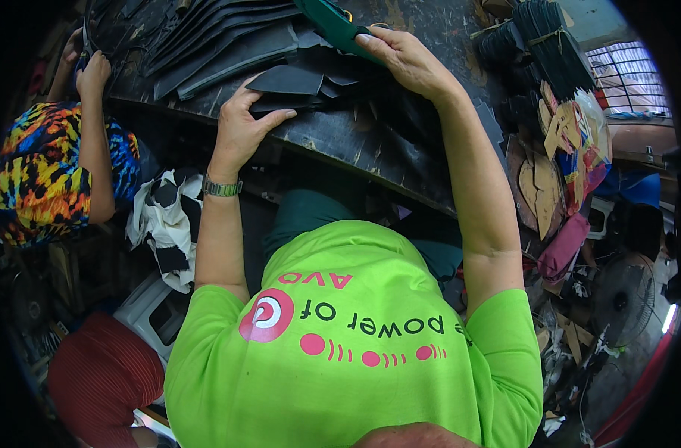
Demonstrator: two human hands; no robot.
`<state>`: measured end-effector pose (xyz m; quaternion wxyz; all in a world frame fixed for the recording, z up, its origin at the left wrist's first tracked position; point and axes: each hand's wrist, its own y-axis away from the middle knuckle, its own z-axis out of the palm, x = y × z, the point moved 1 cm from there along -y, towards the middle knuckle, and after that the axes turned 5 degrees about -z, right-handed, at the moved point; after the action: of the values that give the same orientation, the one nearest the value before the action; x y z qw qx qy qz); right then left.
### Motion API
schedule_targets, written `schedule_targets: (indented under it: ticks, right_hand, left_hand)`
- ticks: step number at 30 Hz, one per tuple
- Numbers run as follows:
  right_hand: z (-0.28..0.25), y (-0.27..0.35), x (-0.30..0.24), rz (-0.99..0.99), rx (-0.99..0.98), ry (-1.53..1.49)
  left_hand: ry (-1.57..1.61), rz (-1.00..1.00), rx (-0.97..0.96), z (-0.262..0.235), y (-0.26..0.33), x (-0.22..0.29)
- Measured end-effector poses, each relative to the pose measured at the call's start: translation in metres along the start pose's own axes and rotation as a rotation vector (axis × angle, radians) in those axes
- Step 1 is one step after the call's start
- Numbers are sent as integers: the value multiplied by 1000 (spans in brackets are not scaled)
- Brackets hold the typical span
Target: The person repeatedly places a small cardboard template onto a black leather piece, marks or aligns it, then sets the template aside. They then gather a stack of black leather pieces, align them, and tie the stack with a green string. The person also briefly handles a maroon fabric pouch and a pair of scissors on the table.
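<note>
Left hand is placed at the left end of a small pile of dark sheets, near the front edge of the worktable. Thumb is spread wide from the fingers, low along the pile's front edge; fingertips are partly hidden by the sheets, so cannot tell if a firm pinch is made. A metal watch is worn on that wrist.

Right hand is set higher, beyond the pile's right part. A long green piece is held by its near end, thumb and fingers closed on it; its far end is cut off by the top of the view. The pile is located between the two hands, on the table. Behind it, a larger fanned stack of dark sheets is laid out.

At left, scissors are held by a co-worker in a multicoloured shirt. White cloth is draped below the table, by the left forearm. At right, dark bundled strips are piled near cardboard pieces; a pink cloth roll and a fan are seen lower down. Bright green shirt is worn by the person.
</note>
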<state>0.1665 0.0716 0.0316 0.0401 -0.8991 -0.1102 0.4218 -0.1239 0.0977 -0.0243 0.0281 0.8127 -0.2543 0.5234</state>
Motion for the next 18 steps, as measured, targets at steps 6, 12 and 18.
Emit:
schedule_targets:
  ticks: [6,12,18]
  right_hand:
    - [3,0,9,-47,47,-99]
    - [2,1,10,24,78,-196]
    - [0,0,9,99,51,-243]
  left_hand:
    - [-25,11,-3,0,0,-1]
    - [-36,-2,-4,-1,0,-1]
    - [-63,5,14,-1,0,4]
